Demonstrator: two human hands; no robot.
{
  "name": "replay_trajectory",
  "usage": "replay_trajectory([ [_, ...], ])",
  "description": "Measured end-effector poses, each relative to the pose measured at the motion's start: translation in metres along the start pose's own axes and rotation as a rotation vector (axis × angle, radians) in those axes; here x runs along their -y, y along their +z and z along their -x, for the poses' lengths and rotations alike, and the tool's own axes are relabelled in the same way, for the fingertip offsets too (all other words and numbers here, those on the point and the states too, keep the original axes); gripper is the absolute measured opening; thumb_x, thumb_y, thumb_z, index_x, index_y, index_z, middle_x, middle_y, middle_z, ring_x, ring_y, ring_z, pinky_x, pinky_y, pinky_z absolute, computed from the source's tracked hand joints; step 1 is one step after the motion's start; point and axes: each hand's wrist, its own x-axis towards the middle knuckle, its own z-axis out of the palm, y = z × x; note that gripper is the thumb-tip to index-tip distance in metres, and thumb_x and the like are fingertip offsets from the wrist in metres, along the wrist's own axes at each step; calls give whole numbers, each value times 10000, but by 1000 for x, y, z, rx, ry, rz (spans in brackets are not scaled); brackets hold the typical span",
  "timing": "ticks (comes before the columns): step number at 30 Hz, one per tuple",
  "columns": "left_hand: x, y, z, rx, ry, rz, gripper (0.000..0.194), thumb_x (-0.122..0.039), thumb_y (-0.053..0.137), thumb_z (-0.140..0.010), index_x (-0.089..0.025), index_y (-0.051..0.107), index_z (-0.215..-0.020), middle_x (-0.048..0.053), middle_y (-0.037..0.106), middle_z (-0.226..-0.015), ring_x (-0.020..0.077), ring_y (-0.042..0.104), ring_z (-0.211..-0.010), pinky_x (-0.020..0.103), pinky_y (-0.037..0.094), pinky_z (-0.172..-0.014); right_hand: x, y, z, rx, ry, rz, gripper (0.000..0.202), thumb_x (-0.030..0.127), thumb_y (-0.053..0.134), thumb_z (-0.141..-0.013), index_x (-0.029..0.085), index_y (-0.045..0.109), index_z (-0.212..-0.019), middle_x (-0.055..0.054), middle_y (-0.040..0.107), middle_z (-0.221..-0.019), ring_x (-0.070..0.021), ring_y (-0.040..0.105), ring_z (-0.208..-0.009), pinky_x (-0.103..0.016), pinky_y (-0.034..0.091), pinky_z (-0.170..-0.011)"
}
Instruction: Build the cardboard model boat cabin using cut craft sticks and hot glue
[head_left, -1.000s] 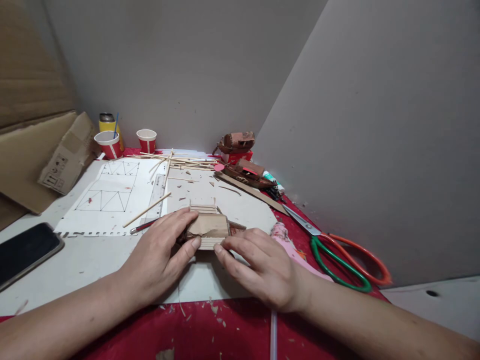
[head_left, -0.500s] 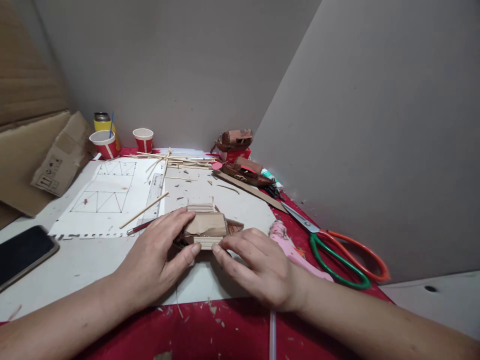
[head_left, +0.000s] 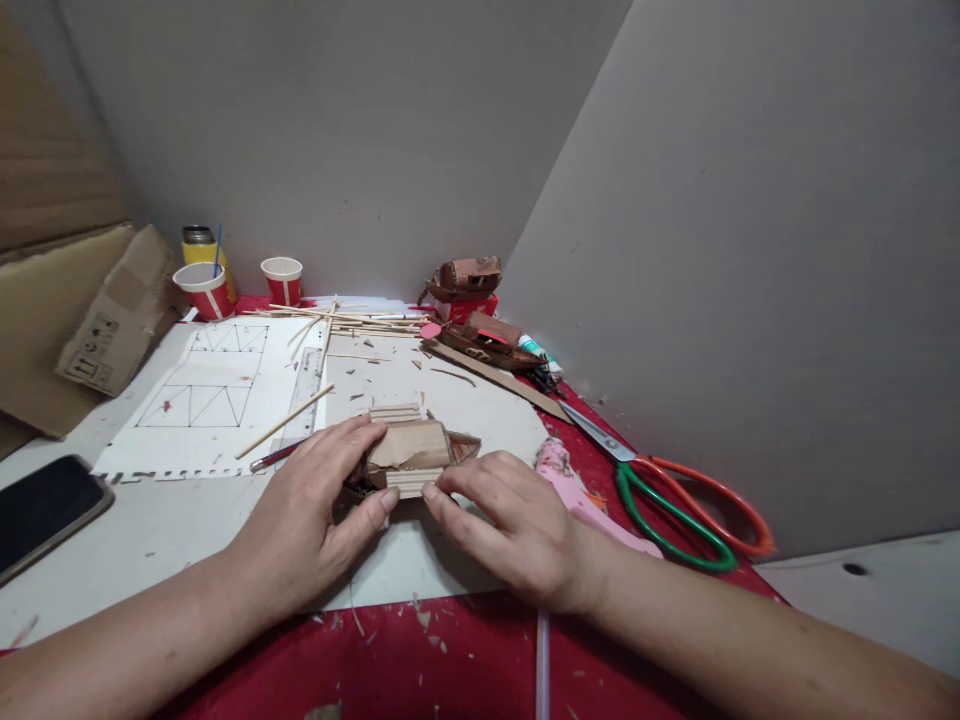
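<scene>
A small cardboard model boat (head_left: pixel 409 446) sits in front of me on the white board, its cabin roofed in plain brown card. Pale ridged strips run along both long sides of that roof. My left hand (head_left: pixel 330 500) is closed around the boat's left end, fingers over the far side and thumb against the near strip (head_left: pixel 409 484). At the right end of the same strip, my right hand (head_left: pixel 510 515) pinches the edge between thumb and fingers. The boat's pointed brown end (head_left: pixel 466 446) shows beyond my right fingers; its left end is mostly hidden.
Large scissors (head_left: pixel 675 490) and a pink glue gun (head_left: pixel 574 495) lie right. Behind are thin wooden sticks (head_left: pixel 375 322), two finished model boats (head_left: pixel 480 340) and red paper cups (head_left: pixel 204 292). A truss drawing (head_left: pixel 202 385), pencil (head_left: pixel 276 456) and phone (head_left: pixel 49 510) lie left.
The view has shifted very slightly. Both hands keep nearly the same hold on the model boat and its near strip.
</scene>
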Motion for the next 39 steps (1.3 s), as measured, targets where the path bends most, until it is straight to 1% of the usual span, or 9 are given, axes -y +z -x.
replay_trajectory([
  [4, 0, 1, 0, -4, -6, 2, 453, -338, 549, -924, -149, 501, -1333, 173, 618, -1334, 295, 575, -1246, 501, 497, -1028, 1, 2, 2, -11, 58, -79, 146, 71, 527, -922, 95, 663, -969, -110, 711, -821, -194, 624, -716, -323, 500, -633],
  [7, -1, 1, -1, -14, -9, 5, 449, -330, 549, -921, -144, 509, -1328, 176, 621, -1330, 297, 582, -1239, 495, 498, -1027, 2, 1, 1, 24, 143, -145, 158, 100, 500, -947, 111, 654, -981, -97, 710, -826, -183, 633, -729, -315, 516, -670],
  [9, -2, 1, -2, -14, -8, 6, 441, -319, 553, -917, -142, 517, -1319, 175, 624, -1325, 295, 584, -1236, 489, 497, -1029, 2, 0, 0, 33, 160, -159, 160, 106, 493, -954, 97, 651, -977, -103, 712, -825, -182, 636, -723, -312, 517, -674],
  [13, -2, 0, -3, -15, -4, 5, 437, -323, 555, -916, -148, 516, -1315, 171, 629, -1317, 290, 588, -1228, 486, 498, -1028, 0, 0, -1, 17, 71, -104, 158, 77, 504, -941, 97, 660, -956, -110, 715, -810, -192, 637, -725, -320, 518, -657],
  [17, 0, 1, -2, -23, 11, 0, 447, -334, 550, -923, -146, 499, -1326, 178, 625, -1317, 291, 585, -1229, 500, 503, -1019, -2, 2, 0, 5, 78, -85, 171, 92, 493, -952, 129, 658, -929, -85, 710, -803, -174, 619, -691, -308, 514, -634],
  [25, 1, 3, -2, -30, 16, -3, 438, -320, 563, -916, -174, 492, -1322, 172, 627, -1314, 298, 586, -1228, 521, 513, -999, -3, 4, 1, -17, 37, -110, 140, 67, 512, -928, 78, 649, -951, -124, 701, -800, -200, 624, -723, -331, 508, -641],
  [29, 1, 3, 0, -23, 11, -11, 453, -332, 559, -919, -178, 475, -1337, 172, 615, -1329, 297, 576, -1239, 527, 510, -1000, -5, 7, 3, -37, -2, -70, 122, 64, 543, -909, 88, 655, -953, -119, 700, -797, -201, 621, -730, -328, 505, -639],
  [35, 2, 3, 2, -14, 5, -19, 463, -342, 548, -924, -180, 465, -1349, 172, 600, -1347, 300, 559, -1259, 533, 499, -1012, 0, 1, 3, 24, 143, -129, 191, 119, 467, -969, 121, 653, -1012, -93, 710, -839, -182, 628, -756, -310, 520, -682],
  [39, 2, 2, 2, -5, -5, -12, 465, -340, 548, -927, -171, 468, -1352, 173, 593, -1357, 298, 546, -1274, 533, 488, -1027, 5, -9, 7, 27, 187, -152, 171, 119, 504, -954, 123, 641, -1055, -95, 712, -889, -178, 637, -798, -301, 530, -706],
])
